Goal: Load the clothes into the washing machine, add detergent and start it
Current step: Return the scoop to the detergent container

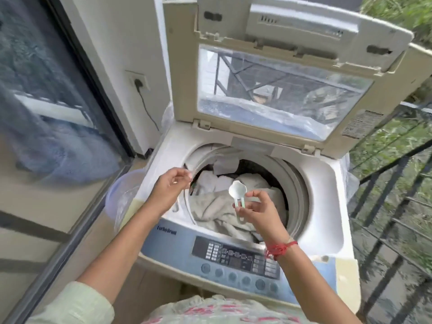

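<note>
Scene: top-load washer (327,206) in front of you, lid (182,66) raised at 12, drum (297,183) open below.
Clothes (217,206): pale heap inside the drum, spread from 9 to 3. Loading looks done, by my read.
Scoop (237,190): small, white bowl, green handle. It hangs over the clothes near drum centre and touches none of them.
R hand (259,211): pinches the scoop handle betw. thumb & fingers, and sits at approx. 4 from the bowl.
Scoop axis: runs 12 to 6, bowl at the 12 end, handle loop at the 6 end. The bowl mouth faces up toward you. Can't tell if powder is in it.
L hand (169,187): at 9 of the drum, over its rim. Fingers are curled & blurred, so can't tell if it holds anything.
Key relation: the heap lies under the bowl, toward 10 from the grip. R hand is nearer & holds the tool. Likely next: roll that wrist so the bowl empties onto cloth, not the rim.
Panel (233,256): at 6 of the drum, nearest you, w/ a row of buttons. No hand is on it; start not yet done.
Surface: white plastic top, sloping in toward the drum.
Room: balcony-like spot. Glass door (46,90) at 9, socket (139,81) w/ plug at 11, clear tub (121,197) at 8 just beside the washer, railing (385,183) at 3.
</note>
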The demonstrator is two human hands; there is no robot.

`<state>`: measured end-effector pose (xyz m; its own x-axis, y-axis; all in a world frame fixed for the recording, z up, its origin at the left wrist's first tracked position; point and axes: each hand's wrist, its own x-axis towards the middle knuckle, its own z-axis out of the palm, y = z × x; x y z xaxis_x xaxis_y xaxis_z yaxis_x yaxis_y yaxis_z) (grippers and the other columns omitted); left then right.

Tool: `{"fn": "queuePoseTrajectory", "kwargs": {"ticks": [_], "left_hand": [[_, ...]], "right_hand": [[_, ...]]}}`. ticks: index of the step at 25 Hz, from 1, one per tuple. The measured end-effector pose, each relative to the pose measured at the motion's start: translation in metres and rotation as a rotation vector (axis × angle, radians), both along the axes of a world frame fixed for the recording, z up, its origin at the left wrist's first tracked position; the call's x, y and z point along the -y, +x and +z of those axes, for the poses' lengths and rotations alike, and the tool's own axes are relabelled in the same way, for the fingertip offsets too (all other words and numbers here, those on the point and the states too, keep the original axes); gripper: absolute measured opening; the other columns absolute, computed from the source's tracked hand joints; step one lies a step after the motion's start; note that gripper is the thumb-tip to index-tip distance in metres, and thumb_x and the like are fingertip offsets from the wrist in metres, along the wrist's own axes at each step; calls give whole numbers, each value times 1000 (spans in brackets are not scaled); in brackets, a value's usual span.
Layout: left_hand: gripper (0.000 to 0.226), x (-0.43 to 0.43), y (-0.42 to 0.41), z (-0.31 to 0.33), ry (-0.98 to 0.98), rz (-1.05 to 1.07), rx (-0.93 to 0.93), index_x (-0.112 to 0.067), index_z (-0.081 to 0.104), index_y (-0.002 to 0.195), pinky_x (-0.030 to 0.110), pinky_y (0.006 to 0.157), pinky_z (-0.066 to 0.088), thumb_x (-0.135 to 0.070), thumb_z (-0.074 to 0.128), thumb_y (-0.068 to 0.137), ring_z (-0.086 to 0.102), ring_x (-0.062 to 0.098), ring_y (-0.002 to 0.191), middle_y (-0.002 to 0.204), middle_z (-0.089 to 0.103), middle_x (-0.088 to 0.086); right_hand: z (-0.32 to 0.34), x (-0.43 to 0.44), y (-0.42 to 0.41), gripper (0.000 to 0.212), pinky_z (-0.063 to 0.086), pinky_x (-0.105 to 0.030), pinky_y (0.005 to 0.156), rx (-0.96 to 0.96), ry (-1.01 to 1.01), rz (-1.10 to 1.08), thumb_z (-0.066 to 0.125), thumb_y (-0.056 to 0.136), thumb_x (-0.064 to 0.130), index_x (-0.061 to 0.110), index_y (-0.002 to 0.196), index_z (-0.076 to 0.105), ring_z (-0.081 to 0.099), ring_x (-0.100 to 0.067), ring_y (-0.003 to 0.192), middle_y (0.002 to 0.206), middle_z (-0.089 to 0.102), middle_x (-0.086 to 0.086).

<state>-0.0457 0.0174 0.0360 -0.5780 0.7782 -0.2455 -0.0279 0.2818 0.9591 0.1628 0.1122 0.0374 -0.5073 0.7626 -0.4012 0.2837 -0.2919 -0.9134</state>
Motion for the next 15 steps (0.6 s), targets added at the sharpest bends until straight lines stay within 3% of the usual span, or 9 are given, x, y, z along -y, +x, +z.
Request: {"fn": "queuePoseTrajectory", "kwargs": {"ticks": [4, 9, 11, 15], "left_hand": [[8, 95, 27, 14, 103, 247, -40, -18, 61, 91, 5, 65, 44, -11, 59, 90, 61, 11, 80, 91, 64, 3], [10, 254, 79, -3, 62, 586, -111, -21, 62, 90, 13, 76, 48, -16, 66, 82, 62, 9, 80, 87, 67, 1], [10, 318, 115, -17, 11, 752, -69, -21, 62, 86, 16, 76, 48, -18, 66, 77, 62, 3, 73, 80, 67, -4], [24, 442, 182, -24, -94, 1063, -42, -16, 60, 83, 6, 62, 44, 8, 59, 85, 60, 2, 63, 75, 62, 2]], "right_hand": [[39, 52, -1, 34, 50, -20, 58, -148, -49, 174, 65, 82, -5, 13, 107, 49, 61, -11, 60, 71, 64, -4], [47, 138, -10, 33, 48, -17, 56, -241, -85, 522, 64, 81, -9, 11, 103, 50, 57, -11, 60, 72, 63, -9], [33, 182, -14, 31, 46, -16, 54, -231, -132, 692, 62, 81, -10, 14, 98, 50, 56, -5, 53, 62, 61, 2], [3, 289, -14, 34, 46, -15, 50, -82, -274, 974, 61, 81, -13, 11, 100, 48, 58, -2, 51, 58, 64, 7]]}}
